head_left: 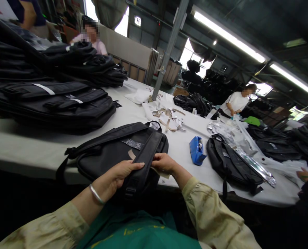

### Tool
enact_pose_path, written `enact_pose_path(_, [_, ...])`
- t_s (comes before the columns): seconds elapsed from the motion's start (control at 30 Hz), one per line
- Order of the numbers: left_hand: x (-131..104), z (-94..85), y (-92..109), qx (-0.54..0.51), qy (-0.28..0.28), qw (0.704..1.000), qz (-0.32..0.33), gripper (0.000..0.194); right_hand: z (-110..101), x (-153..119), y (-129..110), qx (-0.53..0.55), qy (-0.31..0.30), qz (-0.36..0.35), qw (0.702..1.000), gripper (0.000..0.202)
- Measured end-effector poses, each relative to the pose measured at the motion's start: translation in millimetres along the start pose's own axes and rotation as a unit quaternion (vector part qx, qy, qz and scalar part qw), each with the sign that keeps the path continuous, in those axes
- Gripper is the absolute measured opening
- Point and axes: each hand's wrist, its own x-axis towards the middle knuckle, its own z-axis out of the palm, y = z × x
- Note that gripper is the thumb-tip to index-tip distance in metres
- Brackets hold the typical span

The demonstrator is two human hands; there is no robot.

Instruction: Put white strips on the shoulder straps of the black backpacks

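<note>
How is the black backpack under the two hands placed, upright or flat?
Flat: the backpack lies on the white table with both shoulder straps facing up, and the left hand grips one strap.

Left hand (123, 172) grips shoulder strap (148, 151) of black backpack (112, 152); right hand (164, 163) at strap's other edge. Blue tape dispenser (197, 151) on table, right of backpack.

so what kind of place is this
Probably a bag factory or packing workshop: black backpacks piled high, long fluorescent lights overhead, and people working around a long white table.
</note>
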Motion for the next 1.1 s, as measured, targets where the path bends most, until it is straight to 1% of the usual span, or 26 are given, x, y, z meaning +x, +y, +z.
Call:
enact_pose_path(0.07, [2, -3.6, -1, 0.011, -0.002, 1.0, -0.001, 0.028, -14, -9, -12, -0.002, -0.04, 0.037, 0.999, 0.033])
enact_pose_path(0.1, [4, -4.9, -2, 0.017, 0.001, 1.0, -0.001, 0.031, -20, -13, -20, -0.017, -0.045, 0.055, 0.997, 0.036])
enact_pose_path(0.17, [6, -5.6, -4, 0.034, 0.021, 0.999, 0.007, 0.034, -28, -18, -38, -0.046, -0.035, 0.074, 0.996, 0.039])
enact_pose_path(0.27, [7, -3.6, -6, 0.05, 0.048, 0.997, 0.021, 0.03, -28, -16, -60, -0.051, -0.037, 0.063, 0.996, 0.045])
enact_pose_path(0.33, [6, -2.9, -5, 0.037, 0.042, 0.998, 0.012, 0.029, -25, -11, -66, -0.049, -0.029, 0.025, 0.998, 0.047])
enact_pose_path(0.4, [5, -4.5, -3, 0.011, 0.021, 1.0, -0.004, 0.03, -25, -9, -62, -0.079, 0.004, -0.036, 0.996, 0.046])
enact_pose_path(0.47, [5, -8.2, -2, -0.011, -0.003, 1.0, -0.015, 0.031, -29, -14, -49, -0.155, 0.034, -0.093, 0.983, 0.048])
enact_pose_path(0.5, [6, -10.3, -2, -0.018, -0.015, 1.0, -0.018, 0.032, -31, -18, -39, -0.201, 0.031, -0.111, 0.973, 0.051])
enact_pose_path(0.57, [7, -13.7, -2, -0.032, -0.037, 0.999, -0.022, 0.032, -32, -30, -20, -0.264, 0.002, -0.137, 0.955, 0.056])
enact_pose_path(0.63, [9, -15.1, -3, -0.04, -0.05, 0.998, -0.024, 0.03, -27, -39, -3, -0.266, -0.013, -0.165, 0.95, 0.057])
enact_pose_path(0.7, [10, -14.6, -4, -0.035, -0.046, 0.998, -0.021, 0.028, -17, -42, 6, -0.213, 0.02, -0.187, 0.959, 0.053])
enact_pose_path(0.77, [10, -13.8, -5, -0.023, -0.032, 0.999, -0.018, 0.027, -7, -38, 7, -0.139, 0.054, -0.18, 0.972, 0.045])
enact_pose_path(0.83, [11, -14.2, -7, -0.013, -0.023, 1.0, -0.013, 0.029, -1, -31, 4, -0.089, 0.056, -0.159, 0.982, 0.035])
enact_pose_path(0.9, [12, -16.2, -8, -0.01, -0.029, 1.0, -0.006, 0.034, -3, -24, -1, -0.07, 0.036, -0.135, 0.988, 0.03])
enact_pose_path(1.0, [14, -19.0, -9, -0.009, -0.053, 0.999, 0.002, 0.043, -13, -19, -7, -0.036, 0.024, -0.111, 0.993, 0.033])
enact_pose_path(1.03, [15, -19.1, -10, -0.008, -0.053, 0.999, 0.002, 0.045, -17, -18, -10, -0.031, 0.023, -0.116, 0.993, 0.034])
enact_pose_path(1.1, [15, -17.6, -11, 0.004, -0.034, 0.999, 0.007, 0.046, -21, -14, -18, -0.06, 0.02, -0.163, 0.985, 0.031])
